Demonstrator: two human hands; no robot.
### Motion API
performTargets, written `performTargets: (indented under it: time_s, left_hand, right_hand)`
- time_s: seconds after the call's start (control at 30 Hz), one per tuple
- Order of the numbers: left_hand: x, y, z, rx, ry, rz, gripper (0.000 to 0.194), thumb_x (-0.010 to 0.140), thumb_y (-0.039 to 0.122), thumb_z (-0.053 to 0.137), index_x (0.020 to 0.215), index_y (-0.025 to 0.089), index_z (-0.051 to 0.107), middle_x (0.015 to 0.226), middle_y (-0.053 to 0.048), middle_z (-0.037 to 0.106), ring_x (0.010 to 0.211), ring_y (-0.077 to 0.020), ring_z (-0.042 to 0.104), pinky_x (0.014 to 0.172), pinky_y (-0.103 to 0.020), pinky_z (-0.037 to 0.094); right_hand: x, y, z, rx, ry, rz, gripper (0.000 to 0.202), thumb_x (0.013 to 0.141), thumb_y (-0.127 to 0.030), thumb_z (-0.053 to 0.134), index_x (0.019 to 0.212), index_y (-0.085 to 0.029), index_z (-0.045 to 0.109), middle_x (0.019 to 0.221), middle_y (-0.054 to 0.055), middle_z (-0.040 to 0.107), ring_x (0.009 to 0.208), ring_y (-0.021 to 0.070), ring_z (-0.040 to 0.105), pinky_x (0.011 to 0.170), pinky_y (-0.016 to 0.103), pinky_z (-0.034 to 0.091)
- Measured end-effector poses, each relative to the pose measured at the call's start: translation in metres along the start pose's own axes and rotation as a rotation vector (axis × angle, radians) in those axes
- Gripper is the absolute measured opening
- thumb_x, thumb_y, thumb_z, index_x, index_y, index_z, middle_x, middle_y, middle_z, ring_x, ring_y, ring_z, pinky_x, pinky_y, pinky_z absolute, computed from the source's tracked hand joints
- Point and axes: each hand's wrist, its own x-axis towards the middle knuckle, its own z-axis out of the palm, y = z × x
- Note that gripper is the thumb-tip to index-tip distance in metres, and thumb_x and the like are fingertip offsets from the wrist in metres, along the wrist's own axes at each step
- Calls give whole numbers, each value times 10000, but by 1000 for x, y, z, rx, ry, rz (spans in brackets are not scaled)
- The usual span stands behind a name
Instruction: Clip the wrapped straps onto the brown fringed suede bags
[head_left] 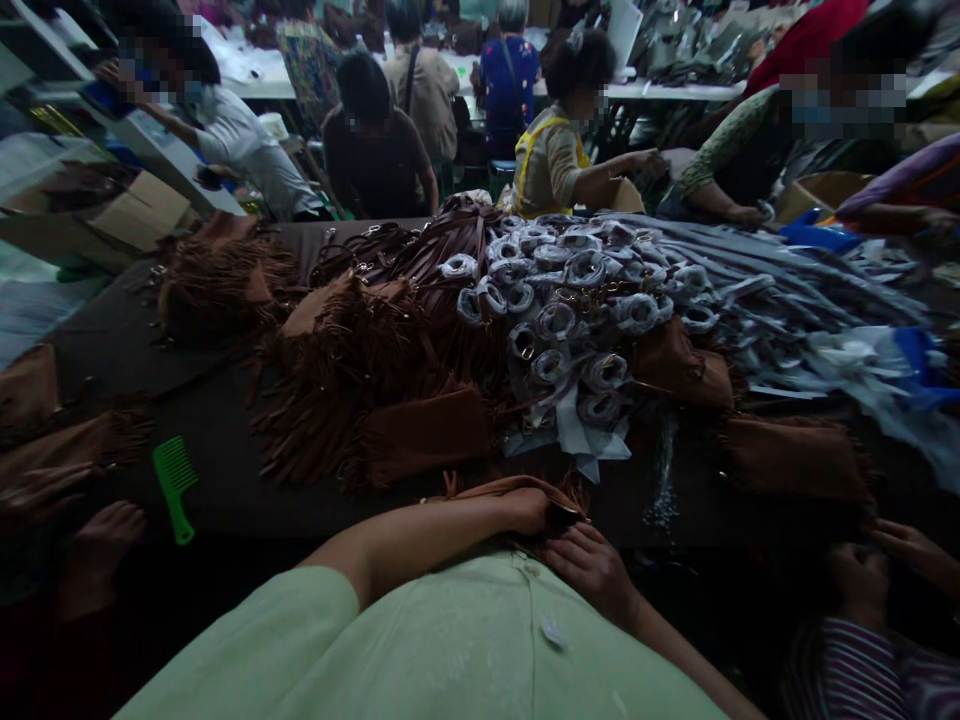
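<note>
Against the table's front edge, close to my body, is a brown suede bag [491,488] with fringe and a zip at its opening. My left hand [527,511] reaches across and dips into that opening, so its fingers are hidden. On the near side, the fingers of my right hand [589,562] curl over the bag's rim beside the zip. Just beyond lies another brown fringed bag [431,432]. Coiled straps in clear wrapping [556,320] are heaped behind it.
A green comb [175,488] lies on the dark-covered table [232,490] at left. More fringed bags [795,458] and long wrapped straps [780,270] spread rightward. Co-workers' hands [105,545] are at both sides; several people work across the table. A cardboard box [142,215] stands far left.
</note>
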Motion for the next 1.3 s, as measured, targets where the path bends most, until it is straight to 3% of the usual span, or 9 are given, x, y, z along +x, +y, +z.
performTargets:
  time_s: [0.13, 0.23, 0.47, 0.53, 0.63, 0.73, 0.8, 0.97, 1.3]
  left_hand:
    - [-19, -10, -17, -11, -269, 316, 159, 746, 254, 567, 723, 154, 688, 672, -36, 648, 587, -133, 515, 589, -205, 415]
    - [-23, -16, -28, -110, -318, 516, 164, 789, 253, 538, 909, 177, 620, 895, -38, 637, 801, -150, 552, 726, -224, 406]
    - [-9, -12, 3, -253, -365, 249, 147, 817, 255, 493, 839, 134, 574, 788, -10, 594, 730, -126, 516, 642, -216, 386]
    - [-10, -9, 5, -226, -306, 280, 152, 821, 270, 495, 853, 149, 581, 808, -8, 592, 742, -124, 521, 653, -218, 388]
    - [-13, -4, 0, -221, -188, 387, 91, 788, 233, 552, 820, 160, 596, 887, -26, 585, 828, -130, 530, 742, -233, 402]
    - [-14, 2, -3, -161, -62, 500, 30, 745, 194, 612, 764, 171, 614, 950, -44, 572, 946, -159, 507, 839, -263, 384]
    - [-12, 4, -1, -104, -72, 530, 33, 749, 198, 611, 775, 181, 622, 958, -42, 573, 939, -158, 508, 830, -260, 385]
    - [-4, 2, 8, -118, -245, 354, 102, 781, 241, 571, 850, 181, 614, 861, -4, 609, 796, -123, 537, 708, -213, 387]
    - [10, 0, 11, -293, -338, 175, 176, 741, 294, 587, 838, 152, 624, 810, 7, 631, 761, -125, 540, 632, -205, 363]
  right_hand:
    - [-2, 6, -3, 94, 113, 56, 230, 842, -131, 508, 995, -250, 631, 883, 21, 696, 872, 154, 607, 963, 420, 405]
    - [1, 9, -6, 218, 228, 108, 197, 827, -146, 534, 958, -247, 642, 852, 22, 694, 868, 161, 608, 944, 424, 434]
    - [-5, 23, -14, 360, 151, 216, 106, 814, -268, 590, 855, -204, 664, 818, 42, 676, 856, 162, 591, 771, 309, 499]
    - [-21, 51, -19, 279, 245, 358, 143, 829, -295, 557, 836, -203, 666, 838, 53, 676, 857, 173, 593, 796, 328, 486]
    - [-55, 121, -28, 38, 376, 865, 263, 838, -385, 498, 839, -189, 673, 862, 79, 683, 822, 202, 615, 783, 342, 474]
    - [-89, 196, -36, -122, 188, 1420, 340, 805, -436, 480, 935, -198, 685, 917, 88, 696, 803, 218, 633, 697, 302, 469]
    - [-105, 233, -40, -138, 136, 1523, 382, 799, -427, 468, 969, -165, 689, 915, 120, 697, 786, 232, 641, 650, 299, 463]
    - [-119, 275, -41, -107, 17, 1560, 364, 727, -467, 559, 864, -175, 729, 857, 120, 708, 768, 251, 648, 614, 296, 452]
    - [-130, 289, -45, -93, -12, 1511, 354, 734, -450, 525, 892, -211, 732, 939, 86, 708, 834, 238, 645, 674, 287, 461]
